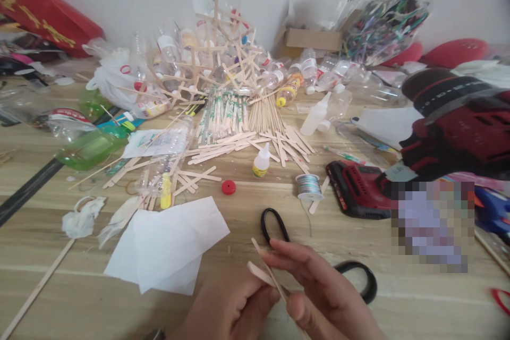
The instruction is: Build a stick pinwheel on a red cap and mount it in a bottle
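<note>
Near the bottom middle, my left hand [235,300] is closed round a flat wooden craft stick [258,273], whose rounded end pokes out past the thumb. Beside it my right hand [322,287] pinches a second wooden stick [274,279], seen edge-on and crossing close to the first. Whether the two sticks touch, I cannot tell. Scissors with black handles [370,287] lie under and behind my right hand, their blades hidden by it. White paper sheets [167,244] lie to the left of my hands.
Ahead are a small glue bottle [261,162], a red cap [228,187] and a wire spool [309,187]. A red cordless drill [450,138] stands at the right. Loose craft sticks [227,149], bamboo skewers [266,111] and plastic bottles [308,66] crowd the back; a green bottle [93,146] lies left.
</note>
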Tool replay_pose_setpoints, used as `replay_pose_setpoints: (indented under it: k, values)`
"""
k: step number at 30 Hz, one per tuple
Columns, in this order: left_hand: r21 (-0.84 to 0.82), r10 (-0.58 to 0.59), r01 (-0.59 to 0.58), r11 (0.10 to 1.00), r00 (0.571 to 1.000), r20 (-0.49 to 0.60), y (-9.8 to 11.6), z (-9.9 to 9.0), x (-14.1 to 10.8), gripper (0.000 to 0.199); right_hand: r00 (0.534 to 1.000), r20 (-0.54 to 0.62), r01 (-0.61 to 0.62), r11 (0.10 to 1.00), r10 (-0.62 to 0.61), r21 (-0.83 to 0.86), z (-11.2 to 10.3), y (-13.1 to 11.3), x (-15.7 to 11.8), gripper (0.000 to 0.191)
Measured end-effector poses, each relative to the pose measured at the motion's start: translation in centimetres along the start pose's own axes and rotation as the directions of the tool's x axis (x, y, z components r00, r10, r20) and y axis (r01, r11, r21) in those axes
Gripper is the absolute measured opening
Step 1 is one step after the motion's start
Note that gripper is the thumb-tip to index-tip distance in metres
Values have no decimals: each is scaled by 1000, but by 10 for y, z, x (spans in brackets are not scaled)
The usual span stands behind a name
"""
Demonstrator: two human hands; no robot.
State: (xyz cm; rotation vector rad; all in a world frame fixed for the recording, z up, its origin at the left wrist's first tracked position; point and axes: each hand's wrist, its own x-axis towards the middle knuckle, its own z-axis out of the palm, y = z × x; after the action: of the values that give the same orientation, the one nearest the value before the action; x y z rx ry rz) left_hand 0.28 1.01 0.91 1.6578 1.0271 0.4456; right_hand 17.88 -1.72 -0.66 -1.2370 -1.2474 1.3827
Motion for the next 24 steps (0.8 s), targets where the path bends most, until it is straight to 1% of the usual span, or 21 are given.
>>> replay_pose_setpoints:
  k: [4,10,14,16,20,22,24]
  values:
    - [43,-17,18,999,1000,-21,0,1,-2,33,999,43,32,999,-31,-34,-2,1,0,42]
    - [121,56,-47,991,996,-68,2,1,-4,28,996,62,68,996,-64,-61,-4,4,0,43]
    - [93,73,-66,993,995,-71,4,1,-3,28,997,68,47,997,-43,-57,-4,4,0,42]
    - [77,68,-62,995,995,-70,4,0,-3,28,999,44,29,999,-27,-33,-3,3,-1,40]
    - [44,53,-50,998,996,-72,2,1,-3,27,999,-41,-15,1000,15,9,3,0,-2,41]
    - [4,67,-67,998,996,-55,0,2,-2,29,997,-73,-36,999,37,10,5,-2,-2,38]
    - [-33,86,-87,996,996,-34,-2,2,-2,31,994,-80,-72,997,73,24,5,-4,-1,36]
